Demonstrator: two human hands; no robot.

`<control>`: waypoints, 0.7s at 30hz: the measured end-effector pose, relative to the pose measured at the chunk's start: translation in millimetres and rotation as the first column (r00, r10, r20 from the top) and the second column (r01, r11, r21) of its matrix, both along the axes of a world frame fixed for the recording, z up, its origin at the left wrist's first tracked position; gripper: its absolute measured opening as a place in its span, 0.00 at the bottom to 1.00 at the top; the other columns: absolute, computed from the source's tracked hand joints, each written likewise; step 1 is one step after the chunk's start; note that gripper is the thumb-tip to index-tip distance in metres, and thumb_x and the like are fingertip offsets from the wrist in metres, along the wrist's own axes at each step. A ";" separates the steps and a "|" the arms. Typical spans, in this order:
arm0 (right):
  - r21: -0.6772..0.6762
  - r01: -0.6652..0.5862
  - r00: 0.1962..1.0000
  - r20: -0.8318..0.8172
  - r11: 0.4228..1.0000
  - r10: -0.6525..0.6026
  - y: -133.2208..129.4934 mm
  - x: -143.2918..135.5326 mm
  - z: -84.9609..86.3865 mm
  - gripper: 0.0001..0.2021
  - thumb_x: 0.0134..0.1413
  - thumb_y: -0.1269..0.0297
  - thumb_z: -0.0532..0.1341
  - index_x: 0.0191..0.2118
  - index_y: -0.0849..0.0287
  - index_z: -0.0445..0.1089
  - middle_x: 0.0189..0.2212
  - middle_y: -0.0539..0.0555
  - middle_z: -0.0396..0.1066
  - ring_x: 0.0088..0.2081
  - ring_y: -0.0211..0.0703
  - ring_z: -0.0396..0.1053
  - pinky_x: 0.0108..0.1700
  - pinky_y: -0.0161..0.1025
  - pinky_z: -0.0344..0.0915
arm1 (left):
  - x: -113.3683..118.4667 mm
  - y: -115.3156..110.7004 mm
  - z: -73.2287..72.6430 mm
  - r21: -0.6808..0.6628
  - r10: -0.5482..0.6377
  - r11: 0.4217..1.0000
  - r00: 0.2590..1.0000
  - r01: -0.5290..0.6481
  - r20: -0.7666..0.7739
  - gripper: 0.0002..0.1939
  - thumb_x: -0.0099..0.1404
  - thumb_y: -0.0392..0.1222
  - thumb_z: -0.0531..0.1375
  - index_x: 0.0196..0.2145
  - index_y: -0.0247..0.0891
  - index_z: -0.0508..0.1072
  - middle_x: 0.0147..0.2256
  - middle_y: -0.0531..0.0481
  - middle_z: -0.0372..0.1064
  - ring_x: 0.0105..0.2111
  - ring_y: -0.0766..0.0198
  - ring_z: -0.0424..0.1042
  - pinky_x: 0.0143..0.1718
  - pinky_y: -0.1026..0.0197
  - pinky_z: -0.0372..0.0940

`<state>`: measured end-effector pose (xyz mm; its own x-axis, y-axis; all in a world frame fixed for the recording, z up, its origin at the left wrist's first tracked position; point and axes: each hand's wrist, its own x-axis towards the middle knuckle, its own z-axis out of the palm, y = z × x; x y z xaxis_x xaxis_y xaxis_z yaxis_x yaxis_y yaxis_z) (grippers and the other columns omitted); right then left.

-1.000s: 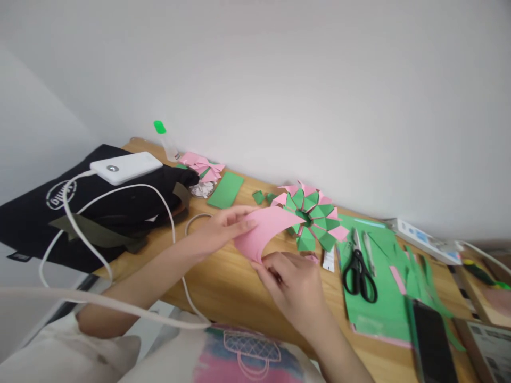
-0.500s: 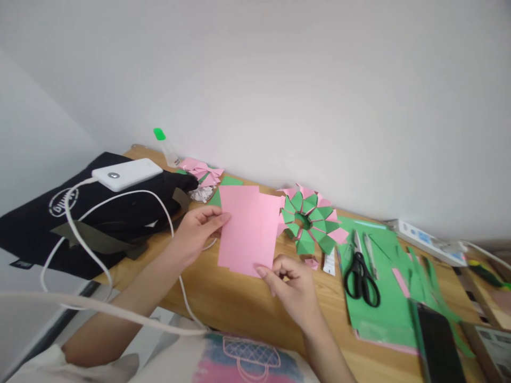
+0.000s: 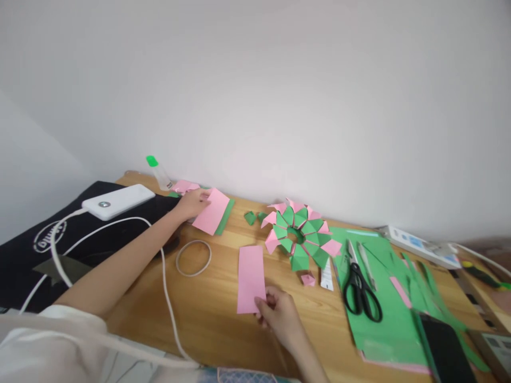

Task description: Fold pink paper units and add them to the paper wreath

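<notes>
My right hand pinches the lower right corner of a pink paper strip held above the wooden table. Farther off to the left, my left hand grips another pink paper sheet by its upper left side. That sheet overlaps a green paper piece on the table. Folded pink paper shows partly behind my left hand. Beyond my right hand rests a ring of folded green and pink paper pieces, with a small folded pink piece by its near edge.
Right of the ring, black-handled scissors lie on green sheets, beside a phone. A white power bank sits on a black bag at left. Its cable crosses the table. A glue bottle stands near the wall.
The two overlapped pink sheets are now apart. My left hand has carried one away to the back left, onto the green paper; my right hand keeps the other, slightly lower.
</notes>
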<state>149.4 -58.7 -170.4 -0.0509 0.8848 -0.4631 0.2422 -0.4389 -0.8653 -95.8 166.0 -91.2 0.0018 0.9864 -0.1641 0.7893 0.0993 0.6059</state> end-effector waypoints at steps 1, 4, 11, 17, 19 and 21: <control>-0.012 0.007 1.000 -0.011 1.000 -0.007 0.0 -0.2 -0.5 0.15 0.45 0.49 0.60 0.26 0.58 0.65 0.17 0.48 0.69 0.14 0.33 0.61 0.15 0.30 0.51 | 2.1 3.4 -3.7 -0.007 -0.016 1.000 0.999 0.016 -0.033 0.18 0.69 0.45 0.59 0.53 0.35 0.68 0.51 0.42 0.68 0.47 0.56 0.71 0.46 0.48 0.70; -0.038 0.025 0.999 -0.038 0.999 -0.026 -0.2 -0.1 -2.0 0.14 0.45 0.51 0.61 0.28 0.59 0.66 0.17 0.47 0.68 0.14 0.33 0.61 0.15 0.29 0.51 | 6.3 7.7 -11.9 -0.020 -0.061 0.998 0.991 0.059 -0.120 0.18 0.69 0.45 0.59 0.53 0.35 0.68 0.51 0.42 0.68 0.47 0.56 0.71 0.46 0.48 0.70; -0.062 0.039 0.997 -0.061 0.997 -0.043 0.2 0.3 -3.2 0.15 0.44 0.51 0.61 0.29 0.59 0.66 0.17 0.47 0.69 0.14 0.32 0.61 0.14 0.28 0.51 | 11.5 4.5 -14.1 0.005 -0.128 0.991 0.937 0.137 -0.325 0.18 0.69 0.45 0.59 0.53 0.35 0.68 0.51 0.42 0.68 0.47 0.56 0.71 0.47 0.48 0.70; -0.072 0.047 0.997 -0.065 0.996 -0.051 0.7 -0.9 -2.2 0.16 0.43 0.50 0.62 0.28 0.59 0.66 0.17 0.47 0.68 0.13 0.31 0.60 0.14 0.28 0.50 | 16.1 -1.7 -10.5 0.006 -0.162 0.982 0.865 0.187 -0.474 0.18 0.69 0.45 0.59 0.53 0.35 0.68 0.51 0.42 0.68 0.47 0.55 0.71 0.47 0.48 0.70; -0.070 0.051 0.996 -0.067 0.996 -0.055 0.2 -0.8 -2.1 0.16 0.43 0.50 0.62 0.28 0.59 0.66 0.17 0.47 0.68 0.13 0.31 0.61 0.14 0.28 0.50 | 17.2 -3.0 -10.7 0.005 -0.172 0.979 0.845 0.202 -0.506 0.18 0.69 0.45 0.59 0.53 0.35 0.68 0.51 0.42 0.68 0.47 0.56 0.71 0.47 0.48 0.70; -0.066 0.054 0.996 -0.068 0.996 -0.059 -0.3 -0.6 -1.5 0.16 0.43 0.49 0.61 0.28 0.60 0.67 0.16 0.47 0.68 0.14 0.31 0.61 0.14 0.28 0.51 | 18.0 -3.6 -12.2 0.002 -0.182 0.976 0.824 0.217 -0.536 0.18 0.69 0.45 0.59 0.53 0.35 0.68 0.51 0.42 0.68 0.47 0.56 0.71 0.47 0.48 0.70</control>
